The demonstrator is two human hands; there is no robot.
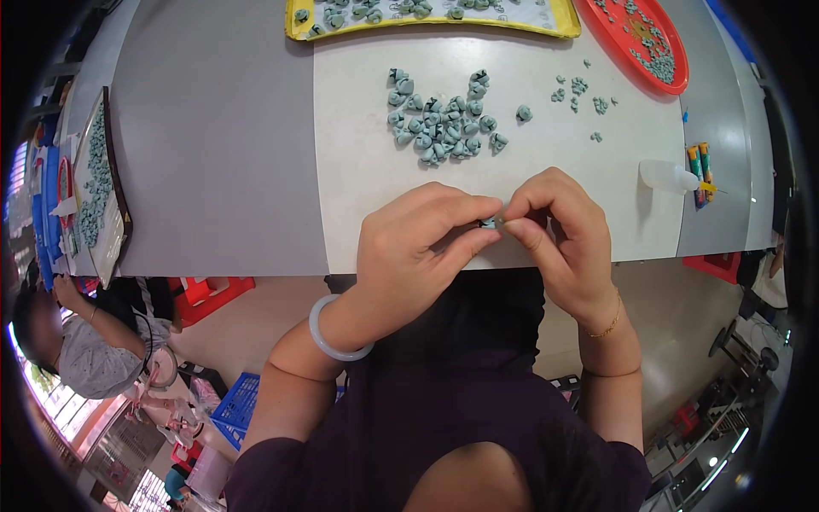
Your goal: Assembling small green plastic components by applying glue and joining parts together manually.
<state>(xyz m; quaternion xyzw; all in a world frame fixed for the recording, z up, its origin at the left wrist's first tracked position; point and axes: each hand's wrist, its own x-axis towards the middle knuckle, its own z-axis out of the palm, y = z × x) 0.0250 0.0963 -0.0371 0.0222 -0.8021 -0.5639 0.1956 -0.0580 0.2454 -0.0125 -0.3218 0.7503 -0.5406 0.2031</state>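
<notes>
Close to the table's front edge, my left hand (pixel 418 235) pinches a small grey-green molded part (pixel 488 223) with dark marks between thumb and forefinger. Fingertips of my right hand (pixel 559 226) meet it from the other side, closed on a tiny piece too covered to make out. Beyond my hands lies a heap of similar grey-green molded parts (pixel 439 128), with one single part (pixel 524 113) off to its right. Smaller grey-green pieces (pixel 600 105) are scattered farther right.
A yellow-rimmed tray (pixel 444 34) with more parts stands at the back, beside a red tray (pixel 678 81) of small pieces. At right are a white bottle (pixel 665 177) with a yellow needle tip and glue-like tubes (pixel 701 175). Another person (pixel 94 341) sits far left by a tray (pixel 119 196).
</notes>
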